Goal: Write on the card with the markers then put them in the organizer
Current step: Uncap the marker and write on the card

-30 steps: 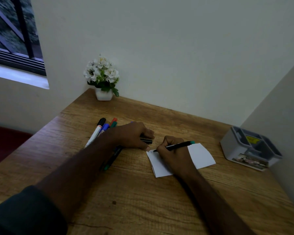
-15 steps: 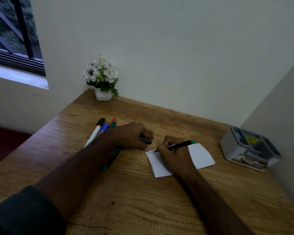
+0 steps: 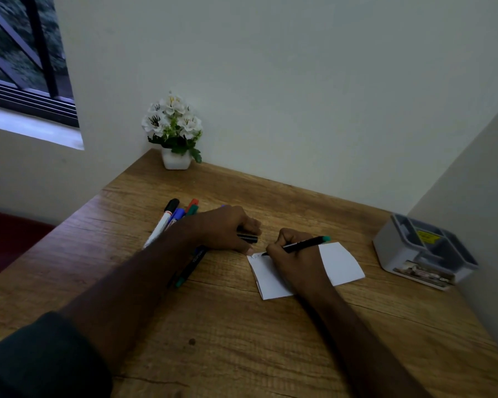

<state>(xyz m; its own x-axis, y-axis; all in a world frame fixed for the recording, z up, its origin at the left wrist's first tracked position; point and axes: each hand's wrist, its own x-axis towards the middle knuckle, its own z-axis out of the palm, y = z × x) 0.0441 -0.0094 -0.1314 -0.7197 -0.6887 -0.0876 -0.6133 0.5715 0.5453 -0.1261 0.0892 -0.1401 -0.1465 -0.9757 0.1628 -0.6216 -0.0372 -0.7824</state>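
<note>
Forearms of the person enter from the near edge of the wooden desk, the left one in a dark sleeve. The right hand rests on the white card, fingers curled round a black marker with a green end in a writing grip. The marker's tip meets the card near its far left corner, where faint marks show. Its long axis runs from that tip up and to the right, so the green end points toward the grey organizer.

The left hand lies palm down just left of the card. Its thumb touches the desk at the card's corner, and its fingers appear to close over a short black piece, probably a cap; how firm that hold is cannot be told. A black marker runs out from under the left wrist toward the near side. Past the wrist lies a cluster of capped markers with black, blue, red and green ends, their long axes running away from the person and slightly right.

The organizer stands against the right wall, well apart from the card, its compartments open upward. The right hand is the nearer to it. The step in hand is judged to be writing; the coming transfer would carry the held marker rightward, along its own axis.

A white flower pot stands in the far corner.
</note>
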